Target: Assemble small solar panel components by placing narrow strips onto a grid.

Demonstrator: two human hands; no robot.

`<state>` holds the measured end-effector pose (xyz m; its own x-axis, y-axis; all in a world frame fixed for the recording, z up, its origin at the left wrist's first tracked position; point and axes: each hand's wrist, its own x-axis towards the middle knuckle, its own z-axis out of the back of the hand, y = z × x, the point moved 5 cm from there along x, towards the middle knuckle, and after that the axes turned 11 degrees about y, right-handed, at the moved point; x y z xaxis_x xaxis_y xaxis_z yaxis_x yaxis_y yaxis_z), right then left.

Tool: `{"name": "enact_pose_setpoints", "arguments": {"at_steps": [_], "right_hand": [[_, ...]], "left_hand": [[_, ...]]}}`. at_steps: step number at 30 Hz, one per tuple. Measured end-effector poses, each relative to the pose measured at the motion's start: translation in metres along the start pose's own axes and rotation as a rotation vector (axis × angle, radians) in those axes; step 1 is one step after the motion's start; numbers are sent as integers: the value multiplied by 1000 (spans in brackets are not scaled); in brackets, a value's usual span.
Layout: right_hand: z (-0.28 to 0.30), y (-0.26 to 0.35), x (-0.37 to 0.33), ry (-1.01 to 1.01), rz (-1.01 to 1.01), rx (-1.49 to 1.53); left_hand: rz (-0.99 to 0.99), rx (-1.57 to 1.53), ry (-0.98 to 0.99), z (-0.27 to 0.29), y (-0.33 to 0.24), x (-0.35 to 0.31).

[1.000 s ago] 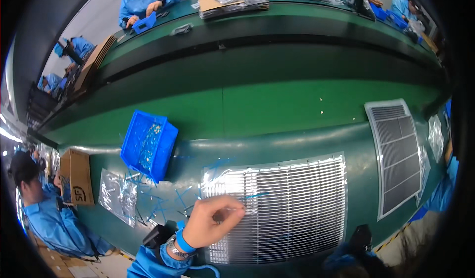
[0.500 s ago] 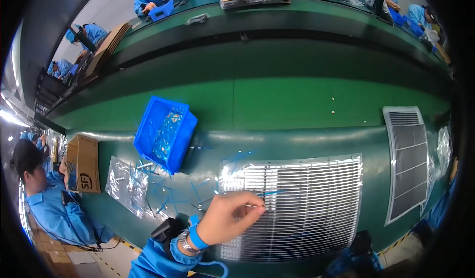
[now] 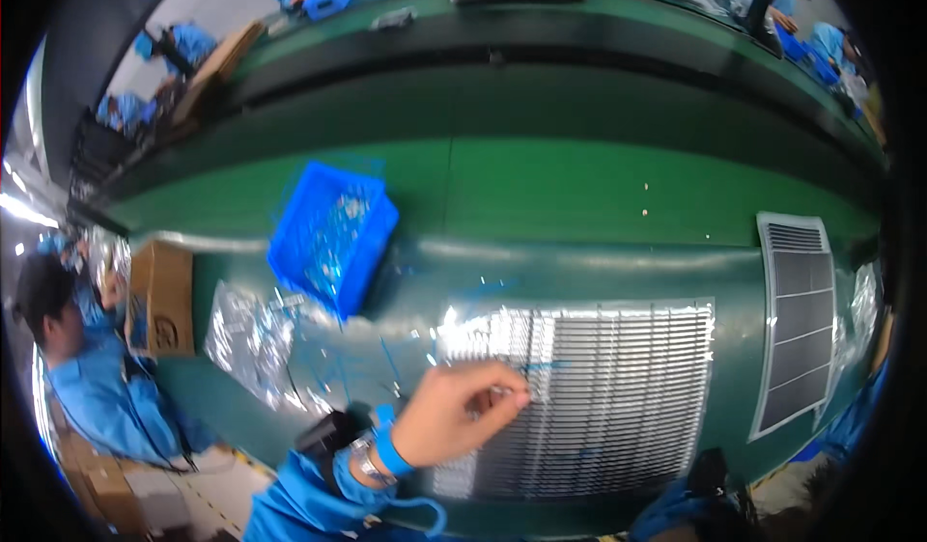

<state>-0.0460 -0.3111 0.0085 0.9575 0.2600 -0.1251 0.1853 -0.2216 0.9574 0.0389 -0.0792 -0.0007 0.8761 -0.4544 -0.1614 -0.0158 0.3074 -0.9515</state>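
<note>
My left hand (image 3: pixel 463 412) reaches in from the lower left, with a watch and a blue wristband at the wrist. Thumb and index finger are pinched together above a slatted panel (image 3: pixel 618 397) with many thin dark and bright bars, lying flat under clear film. Whatever the pinch holds, if anything, is too small to make out. A thin blue strip (image 3: pixel 548 365) shows just beyond the fingertips; whether they touch it I cannot tell. At the lower right a blue sleeve (image 3: pixel 671 508) and a dark wrist device show, but my right hand does not.
A blue bin (image 3: pixel 375 243) with small pale bits stands beyond my left hand. Thin blue strips and a clear plastic bag (image 3: pixel 241 339) lie left. A carton (image 3: pixel 164 296) stands at the left edge near a seated person. Another panel (image 3: pixel 801 325) lies at right. Co-workers sit across.
The whole view has shifted and blurred slightly. My left hand keeps its pinch over the panel, with little movement relative to it.
</note>
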Motion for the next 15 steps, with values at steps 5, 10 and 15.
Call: {"name": "enact_pose_setpoints", "arguments": {"at_steps": [5, 10, 15], "right_hand": [[3, -4, 9, 14, 26, 10], [-9, -10, 11, 6, 31, 23], [-1, 2, 7, 21, 13, 10]], "left_hand": [[-37, 27, -19, 3, 3, 6], [-26, 29, 8, 12, 3, 5], [-58, 1, -14, -1, 1, 5]]}}
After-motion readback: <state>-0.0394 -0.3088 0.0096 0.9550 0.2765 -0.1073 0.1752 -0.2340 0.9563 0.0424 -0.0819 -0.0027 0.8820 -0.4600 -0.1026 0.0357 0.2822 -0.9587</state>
